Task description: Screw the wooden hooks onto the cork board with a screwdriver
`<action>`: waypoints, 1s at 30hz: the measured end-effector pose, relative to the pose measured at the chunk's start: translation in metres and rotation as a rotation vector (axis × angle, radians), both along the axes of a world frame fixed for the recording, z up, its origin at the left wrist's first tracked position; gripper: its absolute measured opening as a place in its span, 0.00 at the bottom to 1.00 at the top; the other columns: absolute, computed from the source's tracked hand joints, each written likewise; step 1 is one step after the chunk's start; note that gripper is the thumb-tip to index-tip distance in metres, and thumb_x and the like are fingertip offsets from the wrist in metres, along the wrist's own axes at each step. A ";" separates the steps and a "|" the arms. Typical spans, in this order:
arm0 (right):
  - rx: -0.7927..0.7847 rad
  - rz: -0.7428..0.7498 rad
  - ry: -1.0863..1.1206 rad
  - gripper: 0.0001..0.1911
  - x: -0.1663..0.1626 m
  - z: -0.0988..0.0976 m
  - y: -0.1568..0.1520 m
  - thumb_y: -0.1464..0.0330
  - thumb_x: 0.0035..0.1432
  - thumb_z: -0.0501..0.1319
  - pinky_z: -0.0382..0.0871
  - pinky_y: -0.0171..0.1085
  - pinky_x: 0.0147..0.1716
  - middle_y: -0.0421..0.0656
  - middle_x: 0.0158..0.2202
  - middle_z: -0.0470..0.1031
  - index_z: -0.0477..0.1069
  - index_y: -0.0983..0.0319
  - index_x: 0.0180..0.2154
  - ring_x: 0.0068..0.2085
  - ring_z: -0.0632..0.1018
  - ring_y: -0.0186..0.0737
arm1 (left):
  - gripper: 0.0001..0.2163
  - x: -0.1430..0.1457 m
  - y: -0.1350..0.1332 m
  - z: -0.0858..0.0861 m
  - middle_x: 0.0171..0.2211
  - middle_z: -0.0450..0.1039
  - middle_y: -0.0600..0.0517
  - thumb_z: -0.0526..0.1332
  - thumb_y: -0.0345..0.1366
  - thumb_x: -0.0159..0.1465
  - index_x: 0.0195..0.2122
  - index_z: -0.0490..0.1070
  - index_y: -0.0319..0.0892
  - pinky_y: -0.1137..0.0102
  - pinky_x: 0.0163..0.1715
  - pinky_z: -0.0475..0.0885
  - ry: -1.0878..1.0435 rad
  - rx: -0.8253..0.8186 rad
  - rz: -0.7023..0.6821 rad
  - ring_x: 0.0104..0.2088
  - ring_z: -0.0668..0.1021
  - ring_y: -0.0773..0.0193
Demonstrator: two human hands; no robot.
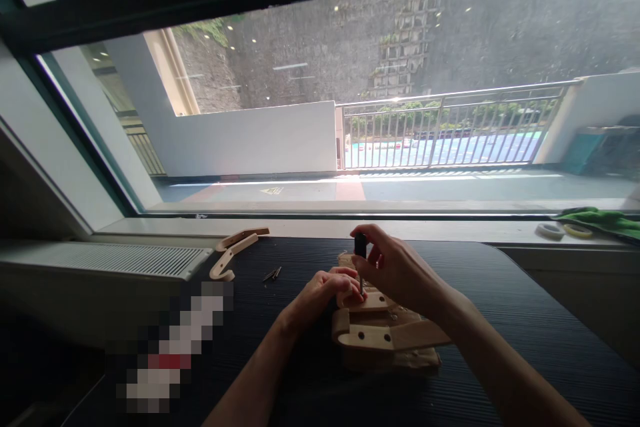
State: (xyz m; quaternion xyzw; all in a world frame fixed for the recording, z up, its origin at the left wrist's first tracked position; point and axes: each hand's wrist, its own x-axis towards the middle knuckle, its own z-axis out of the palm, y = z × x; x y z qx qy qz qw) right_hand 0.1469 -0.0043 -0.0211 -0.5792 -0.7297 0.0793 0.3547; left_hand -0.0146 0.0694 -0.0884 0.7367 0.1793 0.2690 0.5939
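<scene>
My right hand (pixel 377 253) grips the black handle of a screwdriver (pixel 361 245). Its shaft points straight down to a pale wooden hook (pixel 370 300), beside my left fingertips. My left hand (pixel 333 287) is closed at the tip of the shaft, over the end of that hook; what its fingers pinch is too small to make out. A second wooden hook (pixel 373 338) with two dark holes lies nearer me. Both rest on a wooden board (pixel 420 359), partly covered by the hooks and my hands.
More curved wooden pieces (pixel 235 255) and several screws (pixel 273 274) lie to the left on the black table (pixel 280 373). Rolls of tape (pixel 550 231) and a green cloth (pixel 600 219) sit on the sill at the right. A window spans the back; a radiator (pixel 115 260) stands left.
</scene>
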 end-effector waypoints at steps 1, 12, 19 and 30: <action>0.004 0.011 0.004 0.15 0.000 0.001 -0.001 0.68 0.57 0.56 0.60 0.31 0.24 0.36 0.25 0.71 0.61 0.57 0.47 0.24 0.71 0.32 | 0.16 0.000 0.000 0.000 0.34 0.76 0.46 0.50 0.36 0.59 0.27 0.78 0.37 0.64 0.53 0.60 -0.001 0.000 -0.001 0.51 0.68 0.54; 0.008 -0.039 -0.008 0.08 0.003 0.002 0.001 0.62 0.56 0.58 0.58 0.32 0.23 0.36 0.24 0.68 0.63 0.59 0.34 0.24 0.67 0.32 | 0.15 0.000 0.003 -0.005 0.34 0.76 0.47 0.51 0.36 0.58 0.26 0.78 0.38 0.63 0.54 0.59 -0.017 -0.009 -0.006 0.52 0.67 0.53; 0.020 0.025 0.067 0.07 0.009 0.008 -0.005 0.65 0.58 0.55 0.62 0.31 0.25 0.37 0.26 0.70 0.65 0.58 0.39 0.26 0.69 0.31 | 0.15 0.000 0.004 -0.006 0.32 0.77 0.47 0.51 0.36 0.57 0.26 0.77 0.38 0.63 0.56 0.56 -0.031 0.000 -0.004 0.52 0.67 0.53; 0.051 -0.044 -0.033 0.11 0.005 0.004 -0.001 0.62 0.58 0.56 0.60 0.32 0.24 0.37 0.25 0.72 0.66 0.59 0.42 0.24 0.71 0.33 | 0.15 0.001 0.003 -0.005 0.36 0.77 0.47 0.50 0.35 0.59 0.26 0.76 0.39 0.62 0.55 0.58 -0.046 0.047 -0.014 0.52 0.68 0.54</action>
